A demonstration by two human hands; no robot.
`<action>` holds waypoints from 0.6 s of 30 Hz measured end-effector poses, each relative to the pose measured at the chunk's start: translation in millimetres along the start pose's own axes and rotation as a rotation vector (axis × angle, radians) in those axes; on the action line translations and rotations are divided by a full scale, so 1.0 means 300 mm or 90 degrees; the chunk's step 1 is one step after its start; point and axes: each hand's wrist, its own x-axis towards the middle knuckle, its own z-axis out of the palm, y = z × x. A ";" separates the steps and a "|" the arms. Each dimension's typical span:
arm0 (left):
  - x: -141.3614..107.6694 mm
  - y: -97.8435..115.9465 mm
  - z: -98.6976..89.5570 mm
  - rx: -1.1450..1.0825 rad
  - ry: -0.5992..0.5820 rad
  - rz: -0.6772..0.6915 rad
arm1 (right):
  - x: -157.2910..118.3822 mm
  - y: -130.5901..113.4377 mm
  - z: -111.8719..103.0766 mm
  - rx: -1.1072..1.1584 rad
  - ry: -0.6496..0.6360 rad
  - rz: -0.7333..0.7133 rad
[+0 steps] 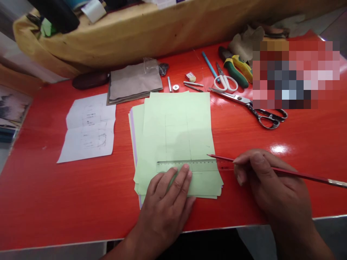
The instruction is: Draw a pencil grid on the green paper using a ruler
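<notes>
Head view: clear ruler [200,165] partly under left hand [165,204]

Bench: a glossy red bench [54,187] is stretching across most of the frame.
Backdrop: a mustard-yellow padded cloth [121,43] is running along the bench's far edge, across the top.
Left edge: a printed picture [13,108] is showing beside the bench.
Floor: grey floor [260,242] is showing at lower right.
Light: a white reflection [279,148] is gleaming on the bench, right of centre.

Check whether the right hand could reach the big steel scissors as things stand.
Probably yes: nothing stands between the right hand, holding a red pencil, and the steel scissors on the red table.
</notes>
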 end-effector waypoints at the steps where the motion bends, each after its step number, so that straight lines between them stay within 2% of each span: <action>1: 0.000 0.000 0.001 0.002 -0.001 0.000 | 0.001 0.003 -0.002 0.000 -0.004 -0.005; 18: -0.007 -0.002 0.003 0.024 -0.014 0.006 | -0.001 -0.003 -0.005 -0.074 0.011 0.016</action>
